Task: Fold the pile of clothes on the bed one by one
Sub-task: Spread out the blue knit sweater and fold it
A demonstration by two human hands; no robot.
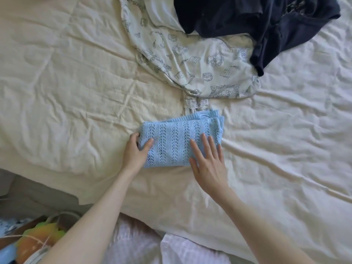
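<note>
A light blue openwork knit top (175, 138) lies folded into a small rectangle on the cream bed cover (76, 82). My left hand (136, 151) grips its left edge, thumb on top and fingers curled under. My right hand (208, 161) lies flat on its lower right part, fingers spread and pressing down. Behind it a white garment with a small grey print (190, 61) lies crumpled, and a dark navy garment (266, 21) lies partly on top of that at the far right.
The bed's near edge runs along the bottom left. Below it stands a box with colourful items (32, 239) on the floor. White patterned fabric (171, 248) shows at the bottom centre, close to my body.
</note>
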